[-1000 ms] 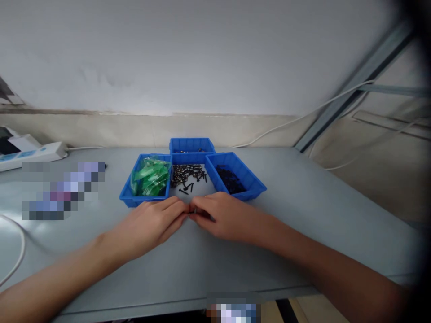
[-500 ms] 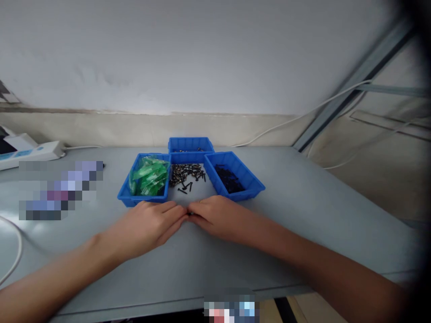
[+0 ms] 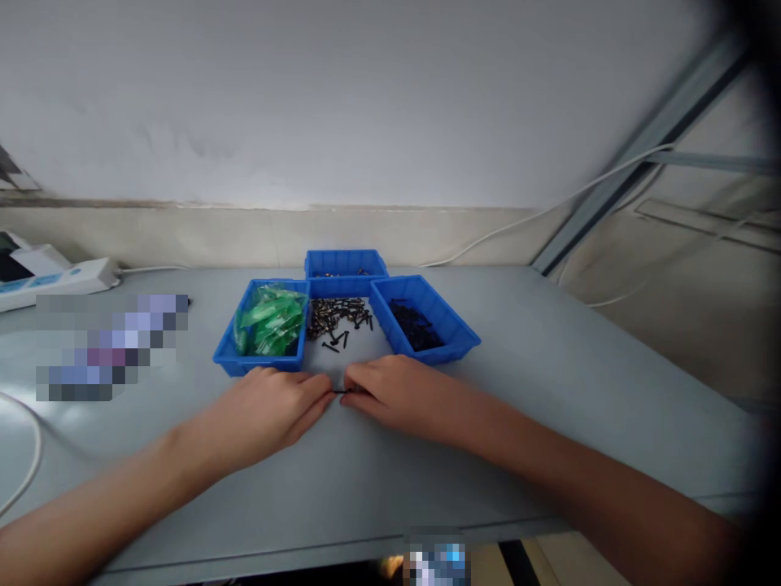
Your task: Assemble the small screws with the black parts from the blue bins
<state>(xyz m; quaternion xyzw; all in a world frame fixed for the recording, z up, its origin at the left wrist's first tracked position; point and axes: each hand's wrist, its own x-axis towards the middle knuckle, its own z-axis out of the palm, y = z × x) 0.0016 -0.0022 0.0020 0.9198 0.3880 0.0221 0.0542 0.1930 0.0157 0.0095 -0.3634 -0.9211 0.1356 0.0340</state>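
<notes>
Screw pinched between two hands

Screw (image 3: 339,391), small and dark, sits between both hands' fingertips on the gray table (image 3: 549,391). Left hand (image 3: 268,407) and right hand (image 3: 394,392) pinch it. Next likely needs careful little twists.

head cam | faces fwd+down | near table (image 3: 549,391) | single view
</notes>
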